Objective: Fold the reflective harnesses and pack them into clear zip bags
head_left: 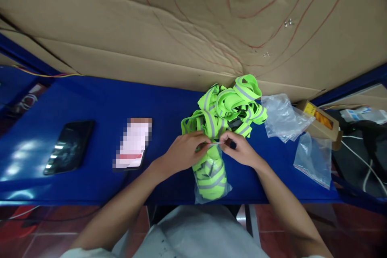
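A clear zip bag (228, 188) lies at the table's front edge, packed with a folded lime-green reflective strap (211, 177) that has grey stripes. My left hand (189, 149) pinches the left part of the bag's top edge. With thumb and fingertips, my right hand (238, 149) grips the same edge on the right, a short span of it showing between both hands. Just beyond my fingers sits a loose heap of lime-green reflective straps (229, 105) with some black parts among them.
Clear plastic bags (279, 115) lie right of the heap, with another zip bag (314, 157) nearer. Behind them is an open cardboard box (323, 123). On the left are a lit phone (133, 143) and a dark tablet (71, 145). A cardboard wall (181, 28) closes off the blue table's (169, 107) back.
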The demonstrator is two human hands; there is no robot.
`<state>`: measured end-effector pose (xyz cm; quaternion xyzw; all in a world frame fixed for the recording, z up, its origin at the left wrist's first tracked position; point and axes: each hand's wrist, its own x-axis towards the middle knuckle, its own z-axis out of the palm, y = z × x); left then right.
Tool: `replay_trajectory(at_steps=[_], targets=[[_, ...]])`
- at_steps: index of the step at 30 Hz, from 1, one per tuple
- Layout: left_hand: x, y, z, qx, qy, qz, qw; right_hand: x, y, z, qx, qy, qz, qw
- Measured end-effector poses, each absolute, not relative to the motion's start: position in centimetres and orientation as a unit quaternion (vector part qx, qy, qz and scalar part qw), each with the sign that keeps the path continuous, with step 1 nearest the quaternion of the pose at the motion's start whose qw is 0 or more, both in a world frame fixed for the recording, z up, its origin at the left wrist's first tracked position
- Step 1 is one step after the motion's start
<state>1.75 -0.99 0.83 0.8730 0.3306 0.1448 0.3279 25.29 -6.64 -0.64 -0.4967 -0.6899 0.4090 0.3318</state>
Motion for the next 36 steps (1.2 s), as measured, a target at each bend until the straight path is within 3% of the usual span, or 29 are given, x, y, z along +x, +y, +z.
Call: replay_trajectory(at_steps=[13,21,28,36], targets=[[3.0,-1.5,-0.7,0.830,0.356,0.205,0.376,24.6,-6.7,-1.4,-0.513,-0.679,0.378,0.365],[1.8,0.4,0.3,0.742,0.329,0.227,0.538,26.3,-6.5,-1.0,-0.535,-0.642,0.364,0.412],[2.5,-0.1,-1.1,0.749,0.326,0.258,0.516,25.0,-6.7,-0.8,-0.496,-0.667,0.422,0.361],[2.2,0.3,-0.3,0.751,0.311,0.226,0.537,25.5,-6.6,-0.7,-0.520,-0.615,0.425,0.413]])
